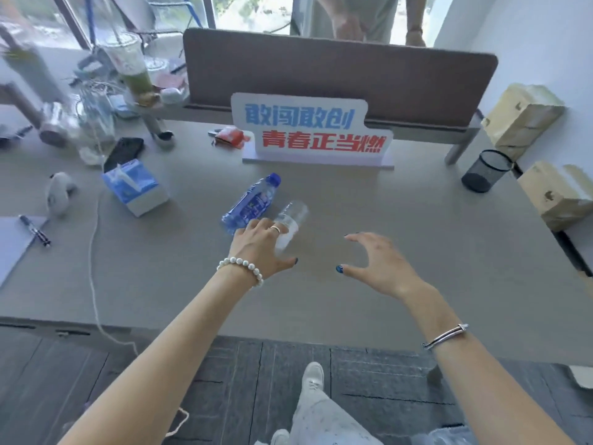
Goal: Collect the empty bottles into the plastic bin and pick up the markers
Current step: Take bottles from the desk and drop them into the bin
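Bottles: two are seen lying on their sides on the grey table [417, 252], touching or nearly so; the blue-labelled bottle [252, 200] lies to the left, the clear bottle [290, 221] just right of it.
Hidden: the lower part of the clear bottle is covered by the left hand [261, 248]; the fingertips are curled out of sight, so it cannot be told whether the bottle is grasped or merely touched.
Right hand [375, 261]: held above the table right of the bottles, fingers spread and bent, nothing held.
Unclear: no plastic bin can be made out; a dark pen [34, 230] is seen on paper at the far left, partly blurred.
Surroundings: a tissue box [134, 187] and a black phone [123, 152] lie left of the bottles; a slogan sign [313, 131] stands behind them before a brown divider [340, 72]; a mesh pen cup [486, 171] stands at the right.
Cut off: a second person behind the divider is shown only in part.
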The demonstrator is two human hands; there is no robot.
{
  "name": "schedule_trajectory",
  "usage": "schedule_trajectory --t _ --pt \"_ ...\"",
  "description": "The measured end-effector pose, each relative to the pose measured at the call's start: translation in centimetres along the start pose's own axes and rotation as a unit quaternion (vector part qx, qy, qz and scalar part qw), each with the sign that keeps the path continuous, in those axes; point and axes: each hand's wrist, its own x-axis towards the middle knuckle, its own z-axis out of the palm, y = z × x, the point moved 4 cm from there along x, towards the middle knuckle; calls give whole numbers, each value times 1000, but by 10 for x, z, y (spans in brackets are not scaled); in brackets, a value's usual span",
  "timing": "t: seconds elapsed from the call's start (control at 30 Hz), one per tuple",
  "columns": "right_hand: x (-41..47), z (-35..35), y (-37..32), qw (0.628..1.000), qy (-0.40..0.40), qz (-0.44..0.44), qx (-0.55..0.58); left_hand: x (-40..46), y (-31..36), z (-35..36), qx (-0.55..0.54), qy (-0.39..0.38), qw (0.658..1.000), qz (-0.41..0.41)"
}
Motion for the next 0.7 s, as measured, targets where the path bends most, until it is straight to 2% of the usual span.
schedule_trajectory --t 0.17,0.47,0.7 --pt "67 12 -21 998 -52 -37 11 33 -40 -2 3 -3 998 -56" --pt "178 7 -42 995 -61 -82 2 104 -83 -16 -8 1 993 -119" --pt "219 33 -44 996 -74 -57 -2 135 -110 1 -10 -35 992 -125"
